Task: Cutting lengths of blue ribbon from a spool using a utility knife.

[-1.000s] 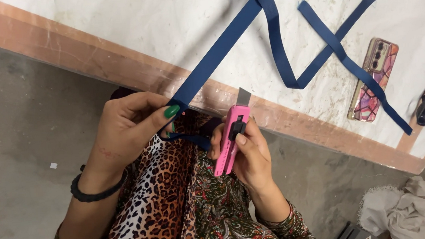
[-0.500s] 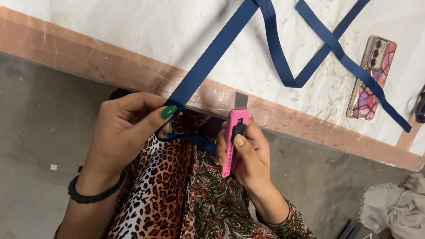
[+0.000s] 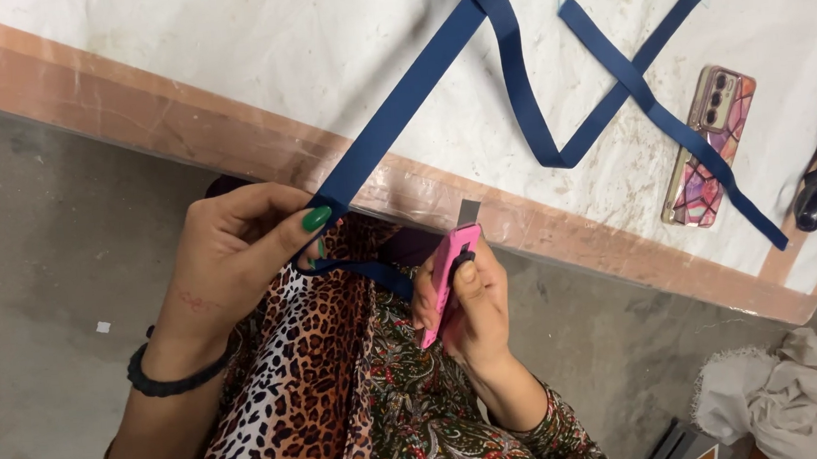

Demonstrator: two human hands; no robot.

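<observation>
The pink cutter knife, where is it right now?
In the head view, the pink cutter knife sits in the right hand, blade up, just below the table edge and right of the blue ribbon.

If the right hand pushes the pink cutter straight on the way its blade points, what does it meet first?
Probably the table edge just above the blade of the pink cutter in the right hand; depth is unclear, and the blue strap lies to its left.

Navy strap [image 3: 401, 125]: flat webbing, pulled taut from table down over the edge, end pinched in left hand [image 3: 238, 256], short tail hanging below toward right hand. Farther up it loops and crosses itself on the white tabletop. Pink knife [image 3: 443, 280]: box cutter, held upright in right hand [image 3: 467, 312], short blade out, pointing up.
</observation>
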